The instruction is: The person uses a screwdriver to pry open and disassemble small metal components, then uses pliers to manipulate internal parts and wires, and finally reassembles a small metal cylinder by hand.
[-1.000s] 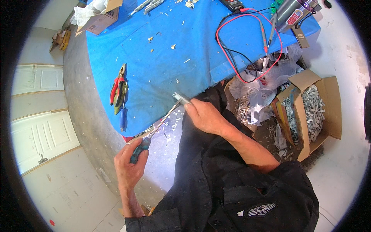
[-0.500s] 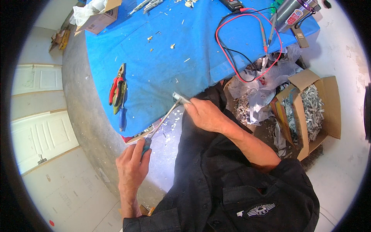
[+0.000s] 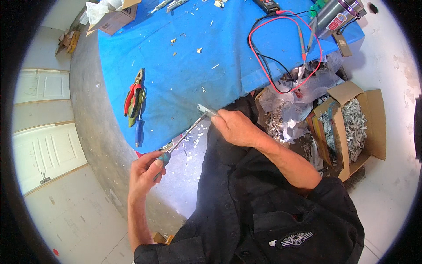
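Gripping the screwdriver (image 3: 179, 141) handle, my left hand (image 3: 147, 169) is driving its tip into the small metal part (image 3: 205, 109) my right hand (image 3: 235, 127) is pinching steady over the blue table (image 3: 184, 83).

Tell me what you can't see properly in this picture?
All in the head view:
- Small grey part: the right hand covers most of it.
- Screwdriver: its handle sits inside the left hand, and its tip is too small to make out.
- Black meter: cut off by the top edge.
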